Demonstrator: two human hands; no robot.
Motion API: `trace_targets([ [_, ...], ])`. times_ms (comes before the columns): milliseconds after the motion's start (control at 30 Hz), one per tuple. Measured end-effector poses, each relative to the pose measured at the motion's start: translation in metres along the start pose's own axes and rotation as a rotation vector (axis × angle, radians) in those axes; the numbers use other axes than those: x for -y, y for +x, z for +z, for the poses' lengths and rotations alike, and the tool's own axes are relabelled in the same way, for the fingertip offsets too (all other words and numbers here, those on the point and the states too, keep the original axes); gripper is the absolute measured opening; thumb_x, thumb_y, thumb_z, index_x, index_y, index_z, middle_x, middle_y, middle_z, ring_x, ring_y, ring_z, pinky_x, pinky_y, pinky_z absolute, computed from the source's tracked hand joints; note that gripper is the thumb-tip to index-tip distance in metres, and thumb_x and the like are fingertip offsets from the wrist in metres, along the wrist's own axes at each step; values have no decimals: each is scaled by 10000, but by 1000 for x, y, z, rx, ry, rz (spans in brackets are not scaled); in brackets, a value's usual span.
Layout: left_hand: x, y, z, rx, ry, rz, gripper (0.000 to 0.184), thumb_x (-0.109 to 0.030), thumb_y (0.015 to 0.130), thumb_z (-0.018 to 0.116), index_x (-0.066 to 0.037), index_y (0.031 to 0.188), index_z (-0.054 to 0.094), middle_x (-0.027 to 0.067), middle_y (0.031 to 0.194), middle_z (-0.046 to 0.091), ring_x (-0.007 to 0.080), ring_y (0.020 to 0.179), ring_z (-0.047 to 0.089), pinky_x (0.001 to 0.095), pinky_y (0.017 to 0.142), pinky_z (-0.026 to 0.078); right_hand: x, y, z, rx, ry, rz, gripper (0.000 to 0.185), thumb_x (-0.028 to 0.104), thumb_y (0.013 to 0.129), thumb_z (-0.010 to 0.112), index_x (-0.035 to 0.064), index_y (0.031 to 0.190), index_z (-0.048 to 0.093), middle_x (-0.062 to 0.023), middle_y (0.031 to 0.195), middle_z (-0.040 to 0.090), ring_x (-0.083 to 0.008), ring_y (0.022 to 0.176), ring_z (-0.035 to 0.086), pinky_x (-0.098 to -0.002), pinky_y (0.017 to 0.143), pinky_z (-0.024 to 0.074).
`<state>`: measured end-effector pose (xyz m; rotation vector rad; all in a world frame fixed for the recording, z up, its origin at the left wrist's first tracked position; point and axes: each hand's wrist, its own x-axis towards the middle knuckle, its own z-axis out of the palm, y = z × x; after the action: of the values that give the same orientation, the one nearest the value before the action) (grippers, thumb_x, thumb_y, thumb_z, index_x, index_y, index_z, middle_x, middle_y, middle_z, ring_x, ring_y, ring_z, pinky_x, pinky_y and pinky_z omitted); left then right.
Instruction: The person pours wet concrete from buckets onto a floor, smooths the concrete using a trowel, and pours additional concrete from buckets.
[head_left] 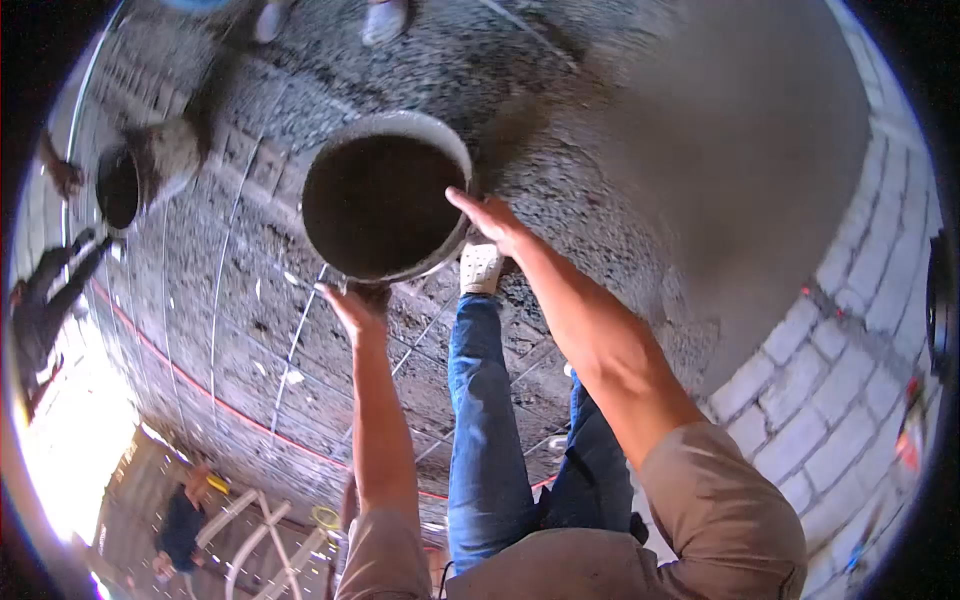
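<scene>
I hold a round bucket (437, 130) in front of me, its mouth facing up towards me. The inside looks dark grey, and I cannot tell how full it is. My right hand (487, 220) grips the bucket's right side, with the thumb over the rim. At the near side, my left hand (356, 308) supports the bucket from beneath, its fingers partly hidden. Below lies rough grey wet concrete (540, 190) with thin metal bars (297, 345) across it.
Another bucket (160, 170) is at the left, near another person's hand (66, 180). Smooth concrete (770, 170) spreads to the right, bounded by a block wall (830, 370). A red line (200, 388) crosses the floor at left. Another person (182, 525) stands lower left.
</scene>
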<state>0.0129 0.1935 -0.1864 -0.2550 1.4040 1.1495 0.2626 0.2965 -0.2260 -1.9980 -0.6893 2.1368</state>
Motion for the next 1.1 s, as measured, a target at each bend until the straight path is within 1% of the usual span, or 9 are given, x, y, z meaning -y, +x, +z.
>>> trace_targets([
  [233, 17, -117, 77, 184, 181, -23, 979, -809, 742, 363, 7, 1281, 412, 141, 1251, 486, 283, 1065, 488, 409, 916, 383, -81, -143, -64, 27, 515, 47, 903, 672, 764, 552, -37, 1306, 412, -169, 1318, 447, -272, 1141, 468, -437, 895, 448],
  [367, 62, -163, 114, 295, 388, -115, 1033, -825, 740, 295, -24, 1392, 293, 162, 1426, 315, 338, 1298, 290, 468, 1089, 180, -164, -180, -106, -34, 762, -70, 880, 664, 807, 495, 21, 1382, 319, -133, 1439, 300, -272, 1248, 368, -465, 916, 435],
  [567, 176, -269, 165, 254, 592, -145, 934, -754, 779, 380, -26, 1362, 336, 171, 1352, 398, 324, 1232, 369, 436, 1048, 266, -309, -261, -152, -228, 1080, -31, 976, 766, 779, 366, 151, 1465, 44, -83, 1527, -43, -282, 1400, -42, -492, 1103, 71],
  [667, 220, -306, 178, 348, 707, -171, 882, -727, 795, 391, -24, 1326, 375, 148, 1321, 427, 312, 1182, 410, 446, 1032, 289, -405, -265, -129, -22, 1630, -303, 978, 788, 760, 365, 158, 1465, 114, -89, 1526, 51, -290, 1397, 39, -491, 1088, 129],
  [767, 272, -350, 196, 507, 831, -217, 899, -730, 786, 408, -20, 1335, 359, 140, 1351, 400, 316, 1190, 410, 457, 1028, 294, -421, -295, -92, -372, 1606, 290, 907, 763, 780, 386, 135, 1425, 280, -118, 1448, 289, -279, 1310, 277, -467, 1025, 267],
  [833, 301, -381, 197, 469, 877, -361, 857, -696, 830, 364, -11, 1346, 342, 145, 1377, 377, 321, 1231, 380, 467, 1043, 276, -443, -289, -79, -665, 1832, 266, 862, 749, 798, 371, 101, 1366, 392, -140, 1310, 452, -248, 1141, 430, -458, 950, 337],
  [867, 311, -374, 190, 531, 949, -395, 840, -685, 845, 338, -36, 1376, 305, 148, 1408, 337, 323, 1271, 337, 485, 1058, 253, -468, -306, -78, -859, 1573, 247, 768, 624, 893, 321, 17, 1362, 362, -239, 1379, 373, -333, 1300, 339, -381, 1056, 257],
  [1033, 411, -426, 198, 686, 1226, -345, 840, -708, 832, 316, -92, 1402, 284, 151, 1425, 306, 333, 1283, 309, 506, 1061, 230, -510, -447, -135, -1602, 1037, 114, 472, 345, 837, 607, 47, 1185, 492, -245, 1190, 488, -397, 1168, 428, -439, 981, 368],
  [1100, 469, -419, 198, 618, 1362, -496, 850, -701, 857, 290, -68, 1419, 214, 135, 1437, 274, 293, 1258, 323, 429, 1018, 263, -496, -500, -163, -1451, 497, -6, 587, 293, 756, 684, 80, 1252, 454, -202, 1227, 467, -386, 1198, 403, -474, 1015, 332],
])
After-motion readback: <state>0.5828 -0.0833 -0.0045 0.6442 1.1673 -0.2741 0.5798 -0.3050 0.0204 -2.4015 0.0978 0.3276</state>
